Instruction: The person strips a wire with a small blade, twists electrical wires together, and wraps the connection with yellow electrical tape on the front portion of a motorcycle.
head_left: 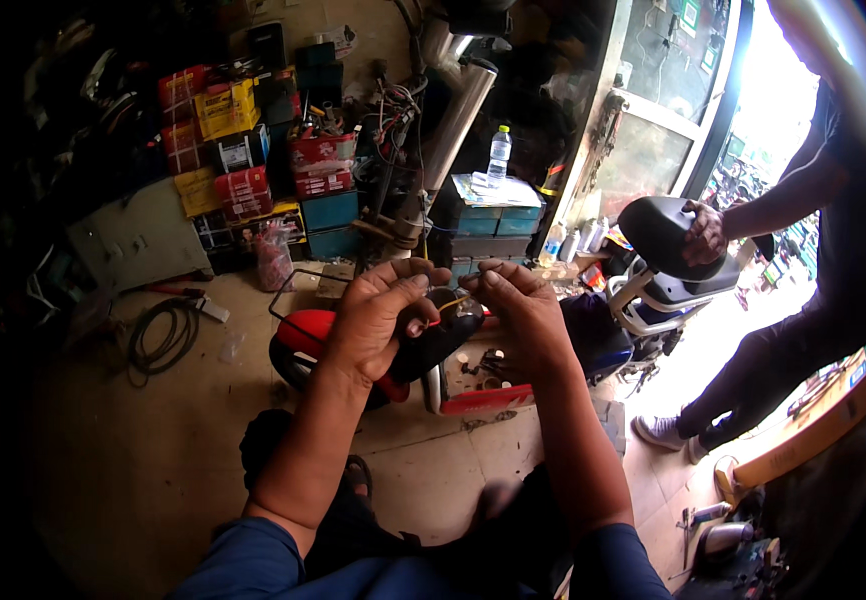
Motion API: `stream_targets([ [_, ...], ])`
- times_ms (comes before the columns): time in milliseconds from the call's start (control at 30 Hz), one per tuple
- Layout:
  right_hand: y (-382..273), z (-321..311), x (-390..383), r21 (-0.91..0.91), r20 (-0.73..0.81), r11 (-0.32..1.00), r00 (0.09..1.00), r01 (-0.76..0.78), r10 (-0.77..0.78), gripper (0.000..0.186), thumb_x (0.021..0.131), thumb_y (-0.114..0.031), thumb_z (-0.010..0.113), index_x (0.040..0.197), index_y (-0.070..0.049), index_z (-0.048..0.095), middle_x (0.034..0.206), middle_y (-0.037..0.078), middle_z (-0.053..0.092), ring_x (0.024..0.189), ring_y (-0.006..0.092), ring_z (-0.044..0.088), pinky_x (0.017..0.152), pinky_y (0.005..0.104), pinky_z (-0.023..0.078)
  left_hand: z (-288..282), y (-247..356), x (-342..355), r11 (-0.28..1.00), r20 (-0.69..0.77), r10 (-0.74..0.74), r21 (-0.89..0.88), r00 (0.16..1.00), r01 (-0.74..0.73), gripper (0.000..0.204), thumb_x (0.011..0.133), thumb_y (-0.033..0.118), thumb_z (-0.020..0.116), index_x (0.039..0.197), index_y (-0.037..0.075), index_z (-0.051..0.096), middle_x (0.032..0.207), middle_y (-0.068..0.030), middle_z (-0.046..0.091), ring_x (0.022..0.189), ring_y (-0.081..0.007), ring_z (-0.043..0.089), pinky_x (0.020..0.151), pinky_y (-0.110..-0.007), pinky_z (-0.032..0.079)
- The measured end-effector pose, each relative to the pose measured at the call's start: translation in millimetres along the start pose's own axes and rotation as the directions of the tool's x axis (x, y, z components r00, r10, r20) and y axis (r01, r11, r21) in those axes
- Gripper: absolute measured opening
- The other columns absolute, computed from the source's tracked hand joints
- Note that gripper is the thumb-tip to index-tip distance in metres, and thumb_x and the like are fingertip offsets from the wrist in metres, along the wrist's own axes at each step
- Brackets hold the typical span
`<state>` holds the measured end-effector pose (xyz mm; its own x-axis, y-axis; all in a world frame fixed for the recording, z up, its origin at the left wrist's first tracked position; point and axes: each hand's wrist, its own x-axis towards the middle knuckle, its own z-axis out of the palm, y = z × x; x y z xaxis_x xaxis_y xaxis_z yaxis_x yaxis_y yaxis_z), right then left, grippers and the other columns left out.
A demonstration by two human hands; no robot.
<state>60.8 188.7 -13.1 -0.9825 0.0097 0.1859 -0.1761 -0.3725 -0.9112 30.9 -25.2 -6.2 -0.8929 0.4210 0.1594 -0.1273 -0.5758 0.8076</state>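
My left hand (381, 312) and my right hand (523, 305) are raised close together, fingers pinched, above a red and black scooter (483, 400). Between them runs a thin wire (455, 302), yellow toward my right fingertips and reddish near my left fingers. My right thumb and forefinger close on its yellow end. The left fingers curl in a pinch at the other end, where the exact grip is hard to make out. Beneath the hands is a rounded black part (433, 342) of the scooter. Small loose parts lie on its footboard.
At the right, another person (803, 240) grips a black scooter seat (658, 235) beside a second scooter. Stacked boxes (245, 193) and teal drawers (498, 220) topped by a water bottle (499, 155) stand ahead. A coiled cable (165, 340) lies on the left floor.
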Motion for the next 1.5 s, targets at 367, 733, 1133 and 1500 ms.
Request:
stream_targets([
  [367, -7, 9, -13, -0.01, 0.169, 0.966, 0.953, 0.258, -0.253, 0.013, 0.102, -0.011, 0.062, 0.109, 0.0, 0.065, 0.108, 0.012, 0.074, 0.106, 0.0182, 0.068, 0.099, 0.0333, 0.051, -2, -3, -1, 0.998, 0.057, -0.056, 0.03, 0.997, 0.055, 0.021, 0.101, 0.006, 0.06, 0.119, 0.0, 0.067, 0.115, -0.0131, 0.074, 0.075, -0.0098, 0.068, 0.054, -0.018, 0.046],
  [733, -12, 15, -18, 0.037, 0.098, 0.964, 0.959, 0.263, -0.266, 0.016, 0.103, -0.01, 0.057, 0.115, -0.001, 0.058, 0.105, 0.01, 0.068, 0.1, 0.0171, 0.065, 0.096, 0.032, 0.051, 2, -3, -6, 0.993, 0.104, -0.082, -0.081, 0.991, 0.09, 0.027, 0.104, 0.003, 0.051, 0.127, -0.003, 0.064, 0.118, -0.0142, 0.072, 0.092, -0.0177, 0.074, 0.071, -0.024, 0.055],
  [1133, -2, 25, -10, -0.29, 0.013, 0.886, 0.927, 0.362, -0.374, 0.021, 0.104, -0.012, 0.063, 0.12, 0.001, 0.06, 0.092, 0.002, 0.065, 0.083, 0.0067, 0.059, 0.073, 0.0224, 0.05, 8, -9, -6, 0.999, 0.111, 0.022, 0.029, 0.994, -0.025, 0.023, 0.102, 0.004, 0.057, 0.121, -0.002, 0.07, 0.112, -0.0123, 0.074, 0.079, -0.014, 0.072, 0.06, -0.021, 0.053],
  [1500, -35, 53, 29, -0.485, -0.035, 0.824, 0.935, 0.292, -0.352, 0.029, 0.097, -0.019, 0.075, 0.117, 0.002, 0.073, 0.095, 0.006, 0.075, 0.081, 0.0082, 0.065, 0.07, 0.0228, 0.052, 21, 11, -5, 0.953, 0.08, 0.112, 0.273, 0.99, -0.13, 0.024, 0.1, 0.006, 0.064, 0.122, -0.002, 0.07, 0.097, -0.0099, 0.076, 0.066, -0.0105, 0.068, 0.047, -0.019, 0.048],
])
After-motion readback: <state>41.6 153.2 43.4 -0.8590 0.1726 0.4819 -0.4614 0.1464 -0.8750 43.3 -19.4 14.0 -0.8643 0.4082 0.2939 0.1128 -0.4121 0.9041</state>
